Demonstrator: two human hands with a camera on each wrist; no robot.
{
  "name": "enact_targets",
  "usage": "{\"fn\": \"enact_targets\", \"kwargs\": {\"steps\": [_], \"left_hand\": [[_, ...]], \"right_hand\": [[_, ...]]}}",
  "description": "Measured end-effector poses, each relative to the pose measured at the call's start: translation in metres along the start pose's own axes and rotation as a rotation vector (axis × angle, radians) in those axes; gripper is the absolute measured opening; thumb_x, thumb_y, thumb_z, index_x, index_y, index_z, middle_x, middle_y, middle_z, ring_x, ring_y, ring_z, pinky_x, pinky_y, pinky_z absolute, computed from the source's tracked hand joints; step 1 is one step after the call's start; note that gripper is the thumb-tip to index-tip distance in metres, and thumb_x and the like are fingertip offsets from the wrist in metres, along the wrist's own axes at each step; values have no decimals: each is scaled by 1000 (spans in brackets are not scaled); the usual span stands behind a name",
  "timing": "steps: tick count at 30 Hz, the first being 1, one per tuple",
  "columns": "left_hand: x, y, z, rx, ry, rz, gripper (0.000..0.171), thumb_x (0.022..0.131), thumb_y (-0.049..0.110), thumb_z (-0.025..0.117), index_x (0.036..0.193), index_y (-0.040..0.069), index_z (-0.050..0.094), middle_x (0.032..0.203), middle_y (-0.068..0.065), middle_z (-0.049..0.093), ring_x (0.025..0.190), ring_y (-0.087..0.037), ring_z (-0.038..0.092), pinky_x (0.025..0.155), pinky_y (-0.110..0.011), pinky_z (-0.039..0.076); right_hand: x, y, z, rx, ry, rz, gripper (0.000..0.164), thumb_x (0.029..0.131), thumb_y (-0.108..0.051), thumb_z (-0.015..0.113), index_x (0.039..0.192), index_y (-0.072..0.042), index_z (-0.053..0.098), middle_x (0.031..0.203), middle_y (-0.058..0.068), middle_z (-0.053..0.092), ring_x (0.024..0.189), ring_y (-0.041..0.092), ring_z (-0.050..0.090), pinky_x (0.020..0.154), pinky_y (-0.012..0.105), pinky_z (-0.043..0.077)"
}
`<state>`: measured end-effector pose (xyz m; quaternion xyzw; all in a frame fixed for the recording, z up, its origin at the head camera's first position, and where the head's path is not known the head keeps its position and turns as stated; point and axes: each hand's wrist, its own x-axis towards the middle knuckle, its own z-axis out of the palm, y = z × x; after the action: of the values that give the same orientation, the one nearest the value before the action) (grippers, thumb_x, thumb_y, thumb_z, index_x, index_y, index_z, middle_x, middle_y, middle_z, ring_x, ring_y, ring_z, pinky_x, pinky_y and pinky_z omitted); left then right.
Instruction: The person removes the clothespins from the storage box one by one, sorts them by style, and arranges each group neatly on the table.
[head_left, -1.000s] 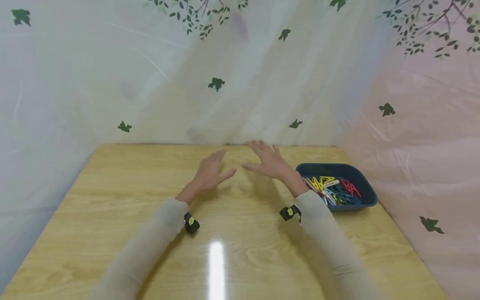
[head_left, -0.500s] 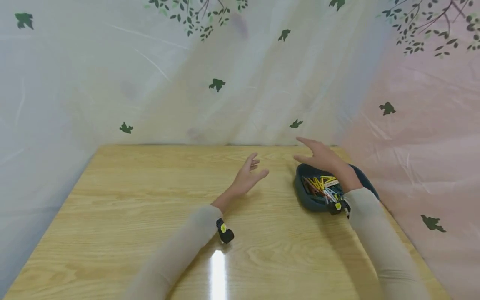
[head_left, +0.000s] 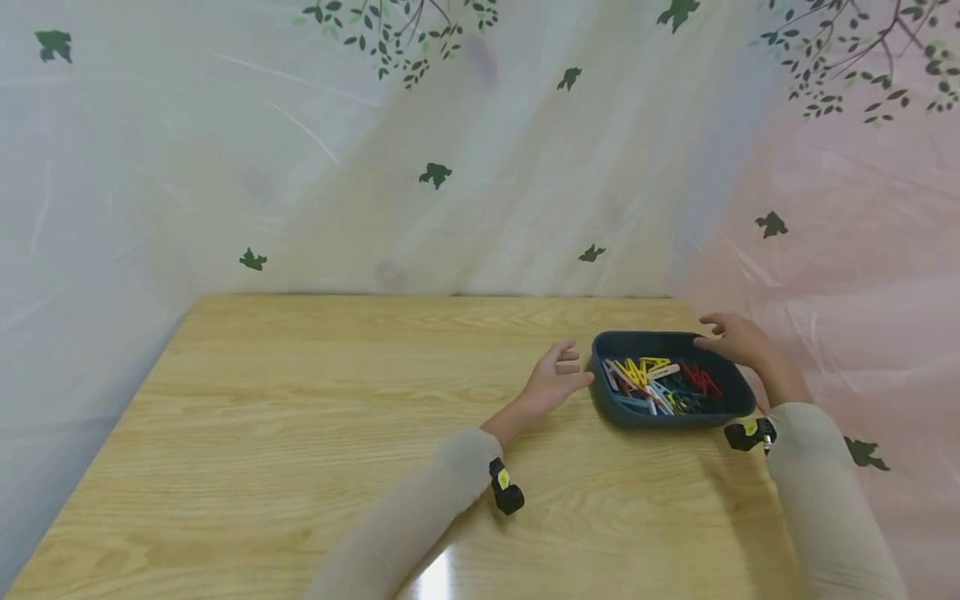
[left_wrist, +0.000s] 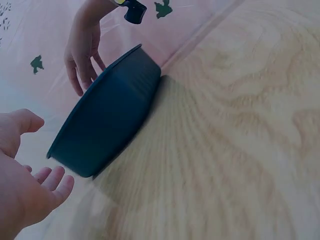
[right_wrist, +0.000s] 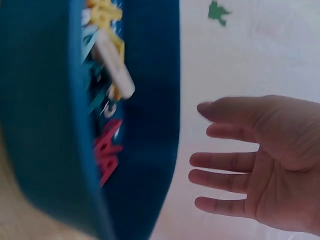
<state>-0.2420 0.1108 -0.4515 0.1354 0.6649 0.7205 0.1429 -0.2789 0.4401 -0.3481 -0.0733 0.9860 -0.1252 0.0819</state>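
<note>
A dark blue plastic basin point(head_left: 675, 422) stands at the right of the table, holding several clothespins. Yellow clothespins point(head_left: 637, 370) and red clothespins point(right_wrist: 107, 152) show inside, with blue, teal and white ones among them. At the basin's left end my left hand point(head_left: 553, 385) has its fingers loosely bent and its thumb near the wall; it holds nothing. Over on the far right side my right hand point(head_left: 744, 343) hovers beside the rim. Its fingers point(right_wrist: 222, 162) point toward the basin with nothing between them, and a gap shows between fingertips and wall in the right wrist view.
The wooden table point(head_left: 300, 417) reaches back to a hanging cloth point(head_left: 337, 183) printed with leaves and birds. A pinkish cloth side point(head_left: 840, 292) borders the table close to the basin on the right. Each wrist wears a small black camera point(head_left: 507, 492).
Both hands have moved right from the middle of the table. The right hand has passed over the basin to its far right side, and the left has come to its left end.
</note>
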Motion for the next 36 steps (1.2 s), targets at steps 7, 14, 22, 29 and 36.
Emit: {"fn": "enact_targets", "kwargs": {"steps": [7, 14, 22, 29, 36], "left_hand": [[3, -4, 19, 28, -17, 30, 68, 96, 5, 69, 155, -3, 35, 141, -23, 55, 128, -36, 59, 97, -31, 57], [4, 2, 17, 51, 3, 6, 68, 95, 3, 69, 154, -4, 36, 133, -20, 58, 117, -26, 65, 91, -26, 59], [6, -1, -5, 51, 35, 20, 63, 92, 1, 73, 149, -1, 47, 124, -21, 59, 101, -16, 65, 84, -23, 58], [1, 1, -45, -27, 114, -16, 61, 89, -2, 74, 146, 1, 52, 124, -23, 59, 101, -18, 66, 82, -23, 57], [-8, 6, -104, -70, 149, -67, 64, 89, -5, 72, 148, 4, 50, 127, -20, 57, 98, -13, 64, 81, -21, 54]], "right_hand": [[-4, 18, 5, -57, -63, 49, 57, 97, -16, 62, 134, 23, 43, 125, 47, 54, 109, 59, 58, 89, 66, 51], [1, 16, 9, -74, -58, 34, 48, 92, -9, 63, 125, 24, 50, 109, 41, 64, 83, 38, 67, 80, 58, 55], [8, -3, 14, -23, -68, -10, 45, 92, -3, 60, 125, 26, 49, 109, 43, 64, 87, 44, 70, 69, 49, 60], [23, -35, 24, -10, -14, -71, 43, 91, -2, 59, 125, 24, 53, 108, 42, 65, 90, 47, 70, 71, 51, 60], [39, -67, 40, 212, -11, -83, 43, 99, -2, 55, 137, 18, 49, 123, 43, 60, 98, 46, 70, 75, 49, 62]]}}
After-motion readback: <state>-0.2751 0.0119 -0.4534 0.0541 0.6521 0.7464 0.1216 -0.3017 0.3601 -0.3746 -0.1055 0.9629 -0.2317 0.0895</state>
